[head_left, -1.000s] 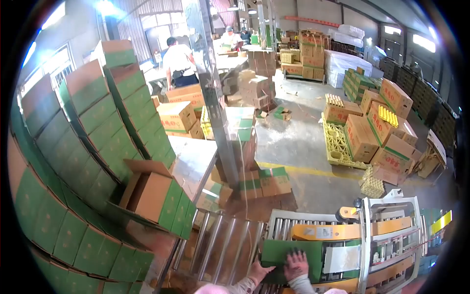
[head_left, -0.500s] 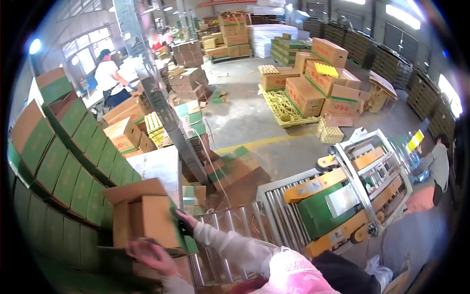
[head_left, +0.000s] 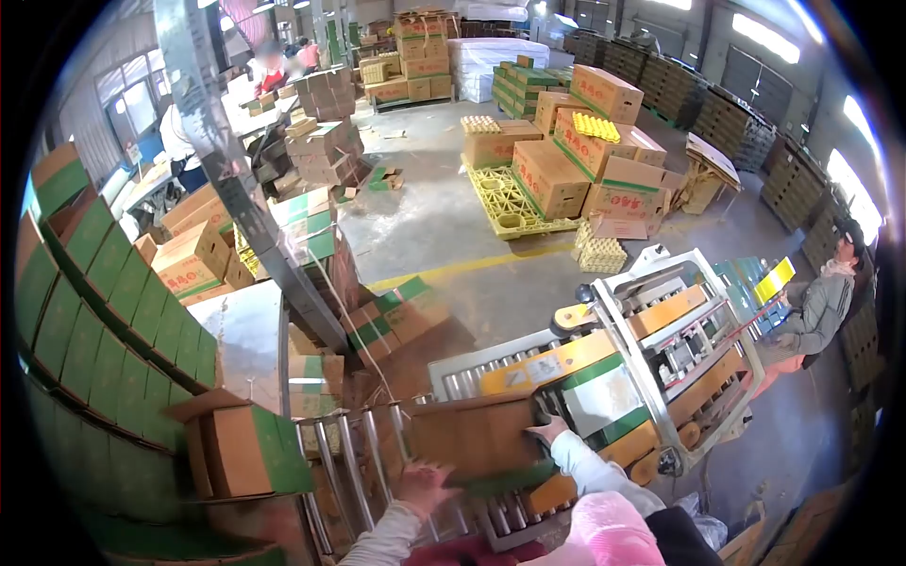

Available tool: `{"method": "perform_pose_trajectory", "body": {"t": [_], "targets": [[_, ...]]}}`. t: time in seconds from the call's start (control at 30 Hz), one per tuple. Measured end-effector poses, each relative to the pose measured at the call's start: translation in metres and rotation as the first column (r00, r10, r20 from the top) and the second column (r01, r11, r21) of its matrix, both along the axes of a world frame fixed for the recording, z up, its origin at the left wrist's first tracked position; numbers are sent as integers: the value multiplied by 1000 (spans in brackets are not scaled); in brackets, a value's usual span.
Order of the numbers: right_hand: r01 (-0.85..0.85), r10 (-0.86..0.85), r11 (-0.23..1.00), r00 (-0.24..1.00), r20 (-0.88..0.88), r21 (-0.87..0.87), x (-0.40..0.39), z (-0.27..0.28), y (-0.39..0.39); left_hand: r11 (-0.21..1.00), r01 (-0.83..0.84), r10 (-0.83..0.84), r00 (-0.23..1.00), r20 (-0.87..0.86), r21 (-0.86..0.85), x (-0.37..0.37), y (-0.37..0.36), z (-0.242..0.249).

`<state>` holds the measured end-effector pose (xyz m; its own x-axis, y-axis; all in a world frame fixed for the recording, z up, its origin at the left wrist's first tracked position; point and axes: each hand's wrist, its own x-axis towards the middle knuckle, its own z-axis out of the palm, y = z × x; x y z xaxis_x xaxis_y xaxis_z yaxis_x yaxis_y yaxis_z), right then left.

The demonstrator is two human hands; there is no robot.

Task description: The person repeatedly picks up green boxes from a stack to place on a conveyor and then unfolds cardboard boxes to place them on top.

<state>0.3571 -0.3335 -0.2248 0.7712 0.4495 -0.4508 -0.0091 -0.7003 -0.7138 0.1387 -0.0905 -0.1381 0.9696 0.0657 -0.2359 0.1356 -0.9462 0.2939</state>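
Note:
A brown cardboard box, blurred by motion, lies on the metal rollers. At its right end is my right hand, its dark-covered fingers round the edge and thumb apart. My left hand is beside the box's lower left corner with fingers spread, smeared by motion; whether it touches the cardboard is unclear. Left of the rollers stands an open box with a green side. A green box with a pale top label sits inside the roller machine.
Rows of green boxes curve along the left. A metal post rises behind a pale table. A person is at the machine's far right. Stacked brown boxes stand beyond, near a yellow pallet.
Both hands have moved right from the open box at the left to the rollers, where a brown box now lies between them. The view has turned right; the green box is deeper in the machine.

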Motion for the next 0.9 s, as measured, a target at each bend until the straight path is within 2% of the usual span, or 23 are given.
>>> {"method": "perform_pose_trajectory", "body": {"t": [0.03,0.07,0.1,0.13,0.17,0.2,0.23,0.3,0.37,0.43,0.47,0.5,0.57,0.6,0.63,0.67,0.7,0.73,0.77,0.8,0.83,0.87,0.9], "targets": [[169,-180,983,964,193,71,-16,59,12,986,4,-25,992,124,165,23,-14,17],[174,-187,982,817,546,76,-22,95,32,947,-13,-67,969,236,320,36,-27,24],[71,-27,997,507,861,-11,-17,132,51,962,-85,14,964,267,258,39,-31,9],[-36,109,994,562,820,-107,-14,152,69,969,-157,96,950,296,189,38,-30,-21],[-132,262,965,410,874,-228,-9,160,89,967,-230,183,929,320,113,38,-37,-50],[-247,396,915,411,821,-318,-4,129,97,911,-385,412,843,345,-147,33,-44,-70],[-356,511,852,400,761,-385,-6,96,103,829,-436,545,770,331,-352,28,-54,-74],[-504,597,775,385,704,-382,-41,74,58,551,-449,773,592,227,-704,27,-67,-75],[-481,645,748,366,671,-458,-52,40,16,626,-445,737,606,299,-641,17,-66,-59],[-478,634,766,445,633,-431,-41,37,-1,704,-437,682,637,360,-560,-7,-50,-40],[-447,660,748,424,620,-491,-39,42,-7,733,-439,663,631,403,-520,-23,-28,-27],[-411,685,728,393,614,-549,-32,48,-9,752,-465,658,556,507,-466,-45,4,-9],[-260,443,896,576,687,-360,-27,32,-9,700,-656,554,252,793,-281,-100,87,27],[-204,333,943,523,784,-265,-36,44,15,621,-761,468,168,867,-188,-132,133,33],[-220,166,975,605,779,-36,-54,61,67,594,-799,396,192,898,-92,-166,175,25],[-274,52,921,789,612,276,-75,62,126,614,-789,339,259,905,-4,-195,210,8],[-106,1,856,979,203,506,-106,55,198,622,-783,318,272,908,17,-209,230,3],[-39,102,887,988,-112,461,-133,90,258,617,-787,334,244,910,-15,-207,239,10],[112,265,707,874,-408,699,-157,64,321,611,-784,396,177,901,-114,-191,231,38],[298,177,805,705,-687,513,-185,51,382,598,-773,455,108,884,-213,-175,223,66],[405,277,730,560,-781,550,-201,40,405,588,-753,505,57,861,-296,-162,207,85],[510,377,672,390,-840,538,-217,31,427,664,-590,523,-72,849,-459,-155,191,67],[510,391,656,401,-829,556,-219,4,447,695,-474,582,-71,810,-541,-152,162,62]]}}
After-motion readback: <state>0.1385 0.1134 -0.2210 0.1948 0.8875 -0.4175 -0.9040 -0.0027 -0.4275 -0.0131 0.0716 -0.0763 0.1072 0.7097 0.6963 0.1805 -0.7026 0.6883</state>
